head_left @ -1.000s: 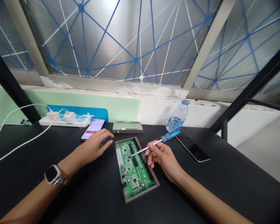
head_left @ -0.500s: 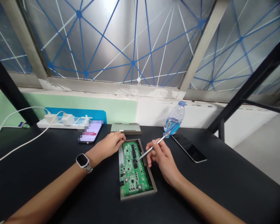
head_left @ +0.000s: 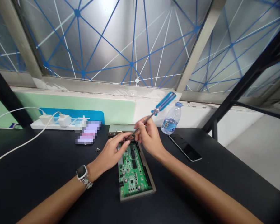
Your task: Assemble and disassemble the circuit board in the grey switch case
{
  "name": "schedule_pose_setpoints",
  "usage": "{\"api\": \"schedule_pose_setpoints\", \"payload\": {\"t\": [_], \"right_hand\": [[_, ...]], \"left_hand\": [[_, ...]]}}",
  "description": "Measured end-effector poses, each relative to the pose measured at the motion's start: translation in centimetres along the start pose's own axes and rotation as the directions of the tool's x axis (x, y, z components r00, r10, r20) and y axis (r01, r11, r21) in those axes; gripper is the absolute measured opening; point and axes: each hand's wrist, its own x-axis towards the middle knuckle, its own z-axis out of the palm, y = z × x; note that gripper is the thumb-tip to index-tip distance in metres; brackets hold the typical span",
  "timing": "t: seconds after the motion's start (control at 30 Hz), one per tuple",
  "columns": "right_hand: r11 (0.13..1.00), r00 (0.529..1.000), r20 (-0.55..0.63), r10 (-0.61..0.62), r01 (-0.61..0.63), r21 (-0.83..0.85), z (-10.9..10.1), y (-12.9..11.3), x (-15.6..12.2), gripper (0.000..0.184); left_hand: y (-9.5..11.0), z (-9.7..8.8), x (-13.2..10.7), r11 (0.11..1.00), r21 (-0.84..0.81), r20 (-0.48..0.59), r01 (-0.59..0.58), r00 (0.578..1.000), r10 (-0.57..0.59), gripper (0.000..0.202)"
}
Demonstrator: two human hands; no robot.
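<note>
A green circuit board (head_left: 133, 172) lies in an open grey metal case (head_left: 151, 183) on the black table. My right hand (head_left: 148, 137) is closed on a screwdriver with a blue handle (head_left: 162, 104); its shaft slants down to the left toward the board's far end. My left hand (head_left: 113, 149), with a watch on the wrist, meets the screwdriver tip with fingers pinched together; what they pinch is too small to make out.
The grey case lid (head_left: 120, 128) lies behind the hands. A phone with a lit screen (head_left: 88, 133) and small screws (head_left: 97, 149) sit to the left, a dark phone (head_left: 185, 147) and a water bottle (head_left: 170, 119) to the right. A white power strip (head_left: 58, 122) with cables stands far left.
My right hand lifted the screwdriver off the board toward its far end. My left hand came off the case edge and met the tip. The camera view shifted slightly.
</note>
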Motion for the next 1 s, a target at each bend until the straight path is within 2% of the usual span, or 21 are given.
{"api": "schedule_pose_setpoints", "payload": {"t": [0.1, 0.17, 0.33, 0.6, 1.0], "right_hand": [[0.999, 0.999, 0.021, -0.038, 0.038, 0.008, 1.8, -0.7, 2.4, 0.021], [0.999, 0.997, 0.052, -0.05, 0.05, 0.003, 2.8, -0.9, 3.7, 0.024], [0.998, 0.989, 0.145, -0.011, 0.02, -0.059, 3.8, -0.4, 5.6, 0.033], [0.986, 0.981, 0.196, -0.004, 0.036, -0.161, 3.1, 1.4, 4.1, 0.033], [0.959, 0.975, 0.217, -0.057, 0.113, -0.258, 2.9, 1.9, 3.2, 0.025]], "left_hand": [[-0.8, 0.1, 0.0, 0.983, -0.163, -0.114, 0.081, 0.988, -0.101, 0.029], [-1.2, -0.3, 0.1, 0.971, -0.214, -0.142, 0.111, 0.979, -0.143, 0.026], [-1.8, -1.4, 0.3, 0.977, -0.084, -0.102, 0.197, 0.973, -0.205, 0.024], [-3.2, -1.0, -0.2, 0.99, 0.063, -0.019, 0.127, 0.992, -0.126, 0.022], [-3.3, -1.1, -0.2, 0.99, 0.066, 0.03, 0.128, 0.991, -0.131, 0.021]]}}
